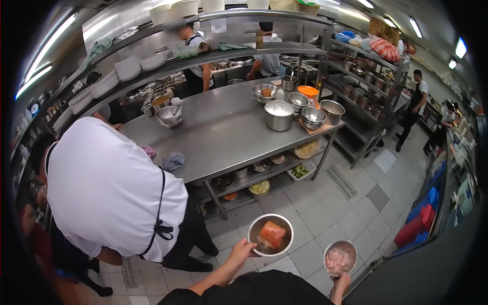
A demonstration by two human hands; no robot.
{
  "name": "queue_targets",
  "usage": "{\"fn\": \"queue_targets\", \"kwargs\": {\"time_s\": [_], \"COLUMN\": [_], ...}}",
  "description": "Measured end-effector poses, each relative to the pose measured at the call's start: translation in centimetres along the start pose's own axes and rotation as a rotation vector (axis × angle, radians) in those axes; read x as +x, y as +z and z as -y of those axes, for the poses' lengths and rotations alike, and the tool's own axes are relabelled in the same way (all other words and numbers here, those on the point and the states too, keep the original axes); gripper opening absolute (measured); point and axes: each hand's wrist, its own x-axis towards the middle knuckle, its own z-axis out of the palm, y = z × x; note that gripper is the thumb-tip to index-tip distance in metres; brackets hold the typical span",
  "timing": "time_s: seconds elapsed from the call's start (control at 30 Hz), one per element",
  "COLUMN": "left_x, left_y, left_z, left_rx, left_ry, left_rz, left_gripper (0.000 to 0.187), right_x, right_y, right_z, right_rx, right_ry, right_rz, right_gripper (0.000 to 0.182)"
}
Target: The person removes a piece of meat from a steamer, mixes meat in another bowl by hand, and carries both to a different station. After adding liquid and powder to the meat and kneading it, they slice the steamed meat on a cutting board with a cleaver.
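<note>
My left hand [242,252] grips the rim of a round metal bowl [254,222], its thumb over the edge. Inside that bowl lies a reddish-brown block of what looks like cooked meat [273,233], with some dark liquid around it. Lower right, my right hand [341,282] is closed on the near edge of a smaller metal bowl [353,250]. Pale pink pieces, apparently raw meat [337,260], fill this second bowl. Both bowls are held apart from each other above the tiled floor.
A person in a white shirt [112,188] bends close on my left. Ahead stands a long steel table [218,129] with pots and bowls on it and food on its lower shelf. Floor drains [341,182] and red and blue bins [416,226] lie to the right.
</note>
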Motion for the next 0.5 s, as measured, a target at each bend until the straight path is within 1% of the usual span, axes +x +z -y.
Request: {"fn": "queue_targets", "kwargs": {"time_s": [0.13,0.2,0.27,0.3,0.47,0.5], "left_x": [5.1,8.7,12.4,14.5,29.2,32.9], "left_y": [3.5,3.9,4.0,3.8,0.1,-0.8], "left_z": [-3.7,-5.1,-7.4,-8.5,-16.0,-18.0], "left_rx": [-0.088,-0.117,-0.153,-0.167,-0.2,-0.193], "left_ry": [0.075,0.116,0.188,0.228,0.371,0.351], "left_rz": [-0.122,-0.163,-0.182,-0.2,-0.277,-0.31], "left_gripper": [0.021,0.02,0.02,0.02,0.021,0.024], "right_x": [7.7,11.2,13.6,14.6,18.4,19.2], "right_y": [9.5,13.8,18.2,20.3,32.1,34.5], "right_z": [6.3,8.2,10.2,11.0,13.1,13.5], "right_rx": [-0.008,0.032,0.028,0.03,0.055,0.065], "right_ry": [-0.055,-0.111,-0.096,-0.083,-0.057,-0.05], "right_rz": [0.118,0.216,0.276,0.324,0.358,0.352], "right_gripper": [0.017,0.014,0.013,0.011,0.008,0.008]}}
